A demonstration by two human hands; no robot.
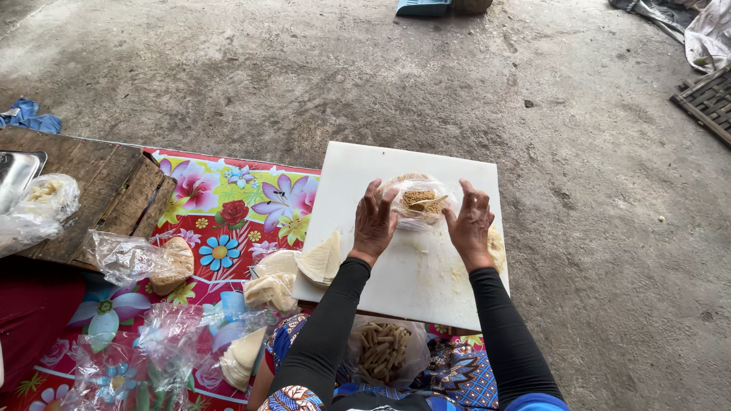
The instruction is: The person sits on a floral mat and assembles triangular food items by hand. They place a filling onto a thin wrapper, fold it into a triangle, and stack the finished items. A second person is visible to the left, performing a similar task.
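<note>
A clear plastic bag of brown filling [419,202] with a spoon in it sits on a white cutting board [358,171]. My left hand [374,223] rests on the board with its fingers against the bag's left side. On the bag's right side my right hand [470,221] touches it with fingers spread. Both arms wear black sleeves. Pale triangular wrappers [323,259] lie on the board's left edge. Below the board, between my arms, is a bag of finished rolls [382,351].
A flowered red mat [221,205] covers the floor at left, with more wrappers [271,289], crumpled plastic bags [129,255] and a dark wooden board [99,190]. A metal tray [17,173] sits far left. Bare concrete floor [609,228] surrounds the mat.
</note>
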